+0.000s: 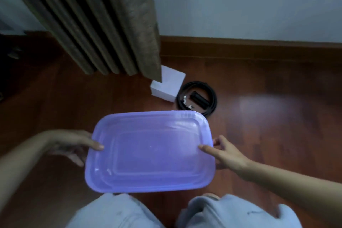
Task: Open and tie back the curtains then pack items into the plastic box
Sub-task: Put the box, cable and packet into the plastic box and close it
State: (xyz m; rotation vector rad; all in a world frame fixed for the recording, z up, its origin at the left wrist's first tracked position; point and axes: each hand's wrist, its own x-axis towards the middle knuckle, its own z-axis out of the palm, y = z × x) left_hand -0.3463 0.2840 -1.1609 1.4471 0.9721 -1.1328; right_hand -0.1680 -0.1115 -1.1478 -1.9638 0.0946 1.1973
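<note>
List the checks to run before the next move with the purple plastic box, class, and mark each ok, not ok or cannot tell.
1. Left hand and right hand grip the plastic box at opposite ends: ok.
2. Plastic box open for packing: cannot tell; its top looks lidded.
3. White box and black cable coil waiting on the floor beyond it: ok.
4. Curtain gathered aside: ok.
5. Curtain tied back: cannot tell.
</note>
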